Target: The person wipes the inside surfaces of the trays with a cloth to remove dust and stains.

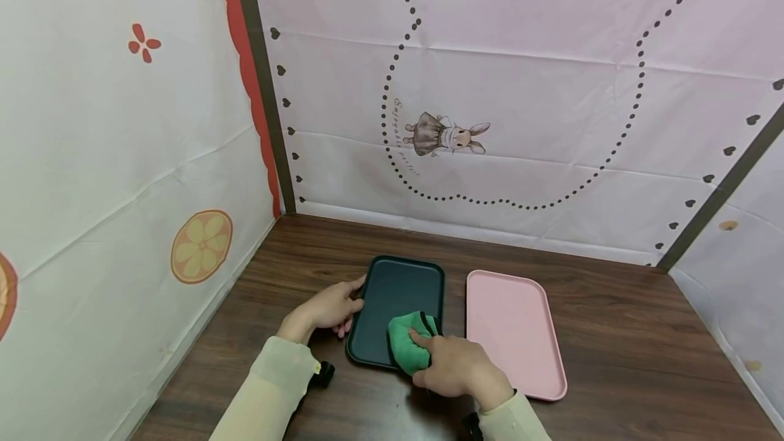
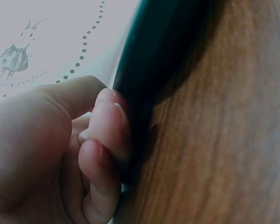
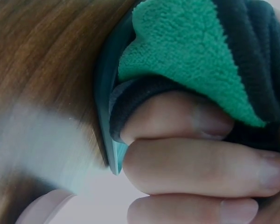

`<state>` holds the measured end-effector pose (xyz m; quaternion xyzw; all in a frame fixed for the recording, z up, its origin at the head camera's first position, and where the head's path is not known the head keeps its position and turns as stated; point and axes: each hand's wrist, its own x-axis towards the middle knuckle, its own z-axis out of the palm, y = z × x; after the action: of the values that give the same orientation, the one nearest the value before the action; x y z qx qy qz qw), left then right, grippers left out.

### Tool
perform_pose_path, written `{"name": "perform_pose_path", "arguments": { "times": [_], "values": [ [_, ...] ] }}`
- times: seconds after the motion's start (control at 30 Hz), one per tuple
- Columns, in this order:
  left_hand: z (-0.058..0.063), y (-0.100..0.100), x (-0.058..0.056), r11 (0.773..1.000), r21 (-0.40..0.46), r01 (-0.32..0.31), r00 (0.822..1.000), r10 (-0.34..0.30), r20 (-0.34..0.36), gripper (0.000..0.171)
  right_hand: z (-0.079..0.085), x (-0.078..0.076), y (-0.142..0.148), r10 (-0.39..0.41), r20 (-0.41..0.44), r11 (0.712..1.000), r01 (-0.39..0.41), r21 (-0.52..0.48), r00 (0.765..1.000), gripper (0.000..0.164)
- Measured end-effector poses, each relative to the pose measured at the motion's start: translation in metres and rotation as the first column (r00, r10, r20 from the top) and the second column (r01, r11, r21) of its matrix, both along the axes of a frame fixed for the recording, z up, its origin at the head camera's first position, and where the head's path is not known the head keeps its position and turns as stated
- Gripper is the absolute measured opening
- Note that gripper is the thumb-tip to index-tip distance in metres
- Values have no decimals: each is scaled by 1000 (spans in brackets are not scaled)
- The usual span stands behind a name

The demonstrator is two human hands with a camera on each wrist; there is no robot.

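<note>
Right hand (image 1: pixel 456 363): we're gripping the green fleecy dark-edged cloth (image 1: pixel 407 346) over the near-right corner of the dark green rectangular tray (image 1: pixel 398 291). Left hand (image 1: pixel 326 307): we're holding its left rim, fingers bent, probably bracing against sliding.

The person over there wears a pale cream cloth sleeve on the left arm (image 1: pixel 263 393), its cuff wide and loose — a small yellow spot (image 1: pixel 318 367) marks the edge. A matching cream right sleeve (image 1: pixel 513 422) shows only in part. Beside the left cuff sits a small, blocky black device (image 1: pixel 323 374); another dark piece (image 1: pixel 473 425) shows by the right wrist. Both hands (image 1: pixel 453 365) are bare — short, plain nails (image 3: pixel 270 172).
</note>
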<state>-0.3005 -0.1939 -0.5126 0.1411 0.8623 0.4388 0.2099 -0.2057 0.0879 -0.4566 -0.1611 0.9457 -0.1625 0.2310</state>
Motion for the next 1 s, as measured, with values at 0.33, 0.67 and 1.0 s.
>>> {"name": "perform_pose_path", "arguments": {
  "times": [0.33,0.67,1.0],
  "values": [
    [-3,0,-2,1000,0,11,1000,-11,-6,65,0,-3,0,-16,-31,1000,17,6,999,76],
    [-1,0,-1,1000,5,7,1000,-7,0,65,2,-6,-3,-29,-32,999,30,24,999,78],
    [-2,-1,-1,1000,9,4,1000,-4,-1,65,5,-12,-8,-29,-66,997,34,73,997,76]
  ]
}}
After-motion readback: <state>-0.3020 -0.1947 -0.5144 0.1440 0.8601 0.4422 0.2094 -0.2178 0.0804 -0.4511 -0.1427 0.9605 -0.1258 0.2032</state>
